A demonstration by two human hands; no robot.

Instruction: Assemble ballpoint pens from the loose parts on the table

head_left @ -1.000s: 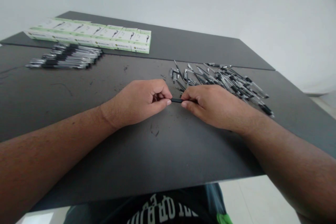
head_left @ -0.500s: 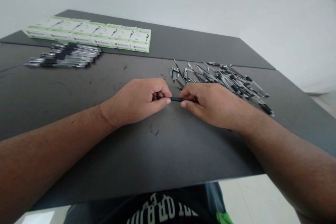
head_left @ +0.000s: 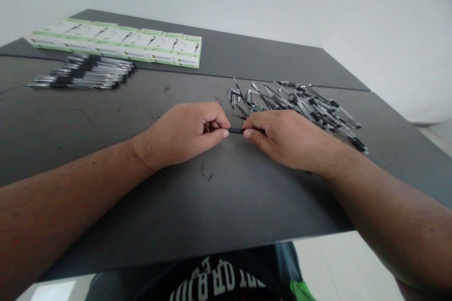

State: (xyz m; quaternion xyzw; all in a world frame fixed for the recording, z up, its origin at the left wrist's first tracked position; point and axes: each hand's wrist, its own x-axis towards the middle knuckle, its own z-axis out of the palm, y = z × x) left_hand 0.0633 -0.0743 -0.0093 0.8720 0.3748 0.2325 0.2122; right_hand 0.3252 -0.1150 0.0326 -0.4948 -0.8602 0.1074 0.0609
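Note:
Between my two hands lies a pen [head_left: 236, 130], held level, with only a short black stretch of it showing. My left hand [head_left: 196, 129] pinches its left end between thumb and fingers. On the other end, the thumb and fingertips of my right hand [head_left: 282, 138] are closed too. Both ends of the pen are hidden inside the hands. Just behind my right hand spreads a loose heap of pen parts [head_left: 314, 108], with clear barrels, black grips, caps and thin refills.
A neat row of pens [head_left: 88, 73] lies at the left. Behind it stand several white and green boxes [head_left: 141, 44] side by side. Dark scraps [head_left: 206, 174] dot the grey table [head_left: 197, 211], whose near edge is by my lap. A pale wall rises behind.
My hands keep their pinch on the pen, and the right fingers sit slightly differently around its end. The whole view has shifted slightly; the heap and boxes look unchanged.

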